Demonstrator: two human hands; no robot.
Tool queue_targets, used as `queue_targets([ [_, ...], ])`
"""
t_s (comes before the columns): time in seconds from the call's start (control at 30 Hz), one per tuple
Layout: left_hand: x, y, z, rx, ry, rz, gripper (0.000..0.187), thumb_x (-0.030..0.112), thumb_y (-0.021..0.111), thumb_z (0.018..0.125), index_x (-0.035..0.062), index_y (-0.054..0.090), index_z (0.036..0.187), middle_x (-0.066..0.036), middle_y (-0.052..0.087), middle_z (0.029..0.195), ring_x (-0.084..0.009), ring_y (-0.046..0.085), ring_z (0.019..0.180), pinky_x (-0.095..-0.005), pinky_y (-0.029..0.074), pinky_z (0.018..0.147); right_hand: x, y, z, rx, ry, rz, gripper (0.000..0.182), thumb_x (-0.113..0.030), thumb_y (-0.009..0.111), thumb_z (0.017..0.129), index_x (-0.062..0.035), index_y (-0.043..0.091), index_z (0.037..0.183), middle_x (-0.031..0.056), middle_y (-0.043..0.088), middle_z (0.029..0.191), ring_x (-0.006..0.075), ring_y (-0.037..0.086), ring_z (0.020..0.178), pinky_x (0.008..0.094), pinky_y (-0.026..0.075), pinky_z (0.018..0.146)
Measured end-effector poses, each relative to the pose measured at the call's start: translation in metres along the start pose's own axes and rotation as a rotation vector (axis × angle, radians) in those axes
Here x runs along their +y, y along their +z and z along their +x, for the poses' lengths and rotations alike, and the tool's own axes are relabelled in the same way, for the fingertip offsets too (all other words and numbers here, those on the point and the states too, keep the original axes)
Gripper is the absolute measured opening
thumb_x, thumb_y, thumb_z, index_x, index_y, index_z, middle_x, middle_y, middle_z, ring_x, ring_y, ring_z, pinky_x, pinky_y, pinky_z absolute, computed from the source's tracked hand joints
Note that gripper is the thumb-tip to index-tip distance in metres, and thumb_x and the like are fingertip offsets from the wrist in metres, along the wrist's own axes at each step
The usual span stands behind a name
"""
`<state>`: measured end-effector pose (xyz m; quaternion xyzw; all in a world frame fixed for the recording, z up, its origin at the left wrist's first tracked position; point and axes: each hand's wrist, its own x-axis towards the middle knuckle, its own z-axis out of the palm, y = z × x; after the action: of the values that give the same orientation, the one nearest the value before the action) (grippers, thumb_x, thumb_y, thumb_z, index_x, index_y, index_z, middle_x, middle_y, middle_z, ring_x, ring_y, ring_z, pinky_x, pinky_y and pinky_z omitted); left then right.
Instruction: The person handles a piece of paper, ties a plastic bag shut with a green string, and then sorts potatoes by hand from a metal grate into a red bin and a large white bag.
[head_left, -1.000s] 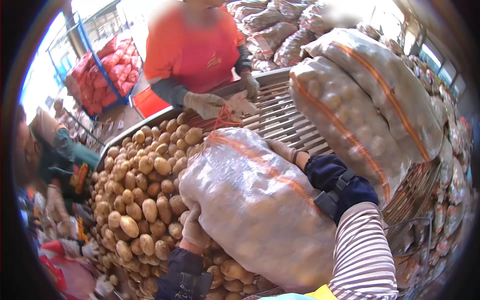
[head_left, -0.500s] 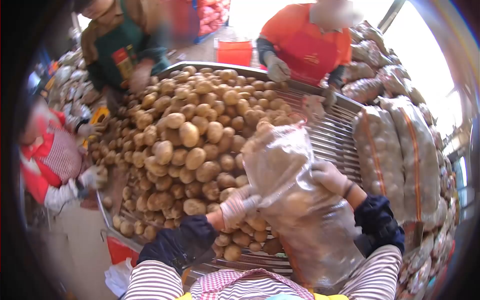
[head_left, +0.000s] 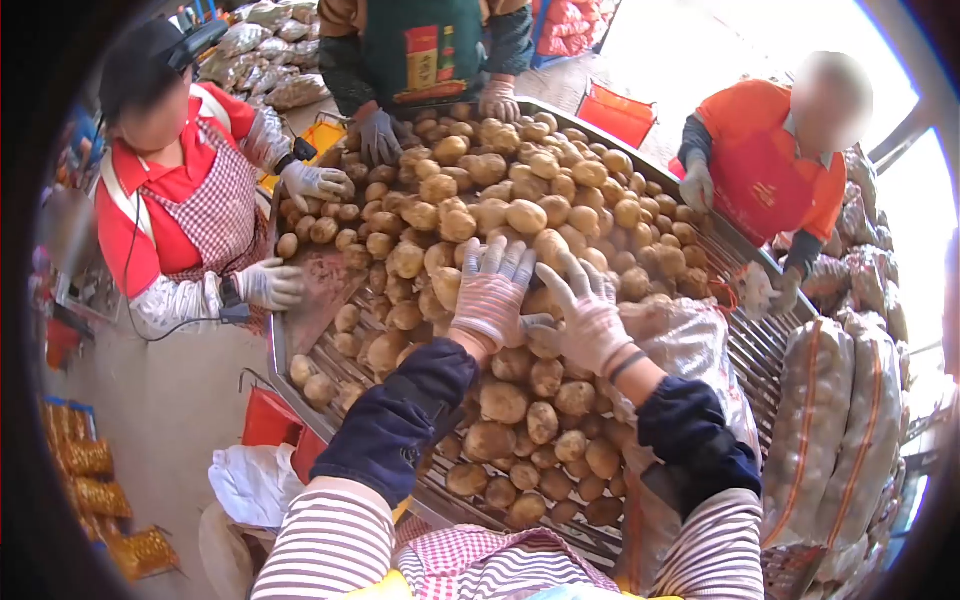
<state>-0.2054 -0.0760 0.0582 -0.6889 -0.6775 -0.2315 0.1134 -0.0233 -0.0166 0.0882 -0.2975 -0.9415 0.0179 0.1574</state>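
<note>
My left hand (head_left: 493, 297) lies on the heap of potatoes (head_left: 527, 217), fingers stretched forward over it. Close to its right is my right hand (head_left: 590, 318), also resting on the potatoes with its fingers spread. Both wear thin whitish gloves. A clear plastic bag (head_left: 697, 350) lies to the right of my right hand, partly hidden behind that forearm. Several loose potatoes (head_left: 543, 422) lie below my wrists on the slatted table (head_left: 742, 347).
A person in a red checked apron (head_left: 215, 190) stands at the left, hands at the pile. Another in a green apron (head_left: 420, 50) reaches in from the far side. A third in orange (head_left: 770, 165) stands at the right. Filled sacks (head_left: 835, 430) stand beside the table.
Both hands have let go of the plastic bag and moved forward and left onto the potatoes. The bag now lies at the right. The view has turned left.
</note>
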Motion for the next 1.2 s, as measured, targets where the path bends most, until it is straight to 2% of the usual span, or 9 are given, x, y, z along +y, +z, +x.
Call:
queue_targets([
  [0.2,-0.095,-0.020,-0.019,0.080,-0.007,0.017,0.058,0.051,0.081,0.071,0.0106,0.074,0.112,-0.005,0.065,0.125,-0.0338,0.053,0.126,-0.0495,0.043,0.104,-0.030,0.062,0.070,0.105,-0.093,-0.033,0.076,-0.055,0.081,0.076,-0.0326,0.057,0.145,0.0091,0.034,0.163,0.0520,0.028,0.145,0.0676,0.027,0.116],
  [0.4,-0.211,-0.001,-0.104,0.191,-0.256,0.033,0.029,0.037,0.083,0.073,0.0121,0.078,0.087,-0.013,0.063,0.123,-0.0433,0.050,0.121,-0.0504,0.045,0.103,-0.053,0.144,0.158,0.224,-0.181,0.063,0.049,-0.036,0.075,0.086,-0.0378,0.063,0.134,0.0065,0.049,0.147,0.0422,0.035,0.142,0.0662,0.033,0.110],
  [0.53,-0.243,0.010,-0.173,-0.003,-0.488,0.043,0.034,0.036,0.081,0.076,0.0141,0.076,0.102,-0.010,0.063,0.127,-0.0444,0.047,0.126,-0.0516,0.042,0.108,-0.043,0.182,0.194,0.264,-0.164,0.030,0.058,-0.031,0.072,0.088,-0.0374,0.055,0.144,0.0072,0.048,0.149,0.0426,0.034,0.142,0.0650,0.031,0.111],
  [0.7,-0.230,-0.017,-0.205,-0.217,-0.396,0.020,0.070,0.043,0.078,0.077,0.0205,0.058,0.140,-0.008,0.059,0.140,-0.0398,0.042,0.139,-0.0596,0.026,0.120,-0.046,0.192,0.235,0.242,-0.111,0.053,0.064,-0.022,0.067,0.091,-0.0366,0.048,0.150,0.0057,0.048,0.149,0.0436,0.032,0.143,0.0610,0.032,0.113],
  [0.77,-0.231,-0.022,-0.195,-0.244,-0.309,0.008,0.063,0.043,0.076,0.079,0.0218,0.061,0.137,-0.006,0.060,0.137,-0.0349,0.044,0.138,-0.0592,0.026,0.118,-0.050,0.193,0.250,0.243,-0.067,0.053,0.065,-0.017,0.065,0.090,-0.0367,0.049,0.150,0.0069,0.048,0.149,0.0453,0.032,0.143,0.0582,0.034,0.115],
  [0.93,-0.239,-0.034,-0.166,-0.271,-0.312,0.006,0.051,0.042,0.072,0.084,0.0207,0.065,0.130,-0.005,0.061,0.132,-0.0317,0.046,0.136,-0.0596,0.028,0.115,-0.045,0.180,0.249,0.070,0.113,0.036,0.075,-0.019,0.067,0.088,-0.0380,0.041,0.155,0.0072,0.044,0.155,0.0460,0.024,0.150,0.0654,0.033,0.112],
  [1.0,-0.237,-0.032,-0.155,-0.227,-0.324,0.017,0.044,0.041,0.070,0.086,0.0197,0.068,0.125,-0.006,0.065,0.125,-0.0310,0.050,0.132,-0.0581,0.031,0.113,-0.051,0.144,0.232,-0.135,0.207,0.044,0.072,-0.021,0.068,0.087,-0.0333,0.044,0.154,0.0089,0.049,0.151,0.0431,0.033,0.147,0.0603,0.035,0.113],
  [1.07,-0.241,-0.037,-0.155,-0.123,-0.255,-0.025,0.038,0.040,0.070,0.086,0.0186,0.071,0.118,-0.006,0.069,0.116,-0.0295,0.056,0.126,-0.0554,0.034,0.112,-0.056,0.101,0.198,-0.163,0.060,0.124,0.065,-0.022,0.070,0.086,-0.0262,0.053,0.149,0.0123,0.053,0.147,0.0387,0.043,0.141,0.0543,0.036,0.114],
  [1.2,-0.247,-0.071,-0.152,-0.049,-0.272,0.013,0.030,0.037,0.070,0.084,0.0162,0.074,0.106,-0.005,0.071,0.104,-0.0282,0.060,0.116,-0.0501,0.038,0.108,-0.082,-0.009,0.100,0.045,0.056,-0.113,0.051,-0.018,0.070,0.087,-0.0162,0.064,0.137,0.0159,0.054,0.147,0.0372,0.047,0.138,0.0517,0.032,0.118],
])
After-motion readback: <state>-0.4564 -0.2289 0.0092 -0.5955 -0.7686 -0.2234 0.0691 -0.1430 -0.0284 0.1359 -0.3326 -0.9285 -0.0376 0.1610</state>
